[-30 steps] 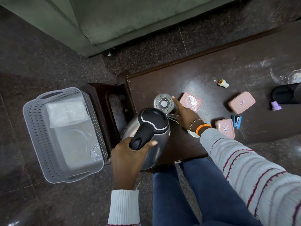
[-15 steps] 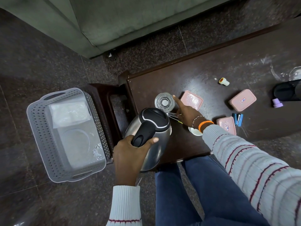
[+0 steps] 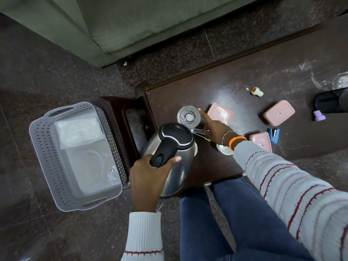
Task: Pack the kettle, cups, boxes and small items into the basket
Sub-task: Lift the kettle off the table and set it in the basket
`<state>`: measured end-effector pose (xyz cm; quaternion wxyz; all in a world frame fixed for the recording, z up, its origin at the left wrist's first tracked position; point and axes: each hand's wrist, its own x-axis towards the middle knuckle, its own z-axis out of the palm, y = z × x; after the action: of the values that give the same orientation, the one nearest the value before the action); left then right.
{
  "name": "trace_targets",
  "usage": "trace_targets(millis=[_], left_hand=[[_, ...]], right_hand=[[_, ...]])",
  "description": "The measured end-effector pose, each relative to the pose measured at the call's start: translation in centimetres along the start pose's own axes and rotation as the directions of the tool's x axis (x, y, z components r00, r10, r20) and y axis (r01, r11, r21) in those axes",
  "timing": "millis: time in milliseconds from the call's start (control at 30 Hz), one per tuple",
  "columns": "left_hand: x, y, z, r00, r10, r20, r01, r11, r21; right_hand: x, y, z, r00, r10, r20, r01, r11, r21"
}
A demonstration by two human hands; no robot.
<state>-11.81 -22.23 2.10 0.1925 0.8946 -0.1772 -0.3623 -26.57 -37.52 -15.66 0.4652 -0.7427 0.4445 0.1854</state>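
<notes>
My left hand grips the black handle of the steel kettle at the table's near left corner. My right hand lies on the table beside it, with its forefinger touching the rim of a clear glass. A metal tool sticks out from under that hand; whether it is held I cannot tell. A white cup is partly hidden by my wrist. Three pink boxes lie to the right. The grey basket stands on the floor to the left.
On the dark table are a blue stapler, a small yellow-capped piece, a purple cap and a black item. A dark stool stands between table and basket. A green sofa is behind.
Almost nothing: the view has drifted slightly, and both hands and the kettle keep their places.
</notes>
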Motion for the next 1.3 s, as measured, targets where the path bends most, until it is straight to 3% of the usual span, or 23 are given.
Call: trace_targets(millis=[1300], left_hand=[[-0.27, -0.31, 0.61, 0.998, -0.066, 0.011, 0.066, 0.997, -0.027]], right_hand=[[0.23, 0.83, -0.40, 0.999, -0.039, -0.013, 0.038, 0.999, -0.011]])
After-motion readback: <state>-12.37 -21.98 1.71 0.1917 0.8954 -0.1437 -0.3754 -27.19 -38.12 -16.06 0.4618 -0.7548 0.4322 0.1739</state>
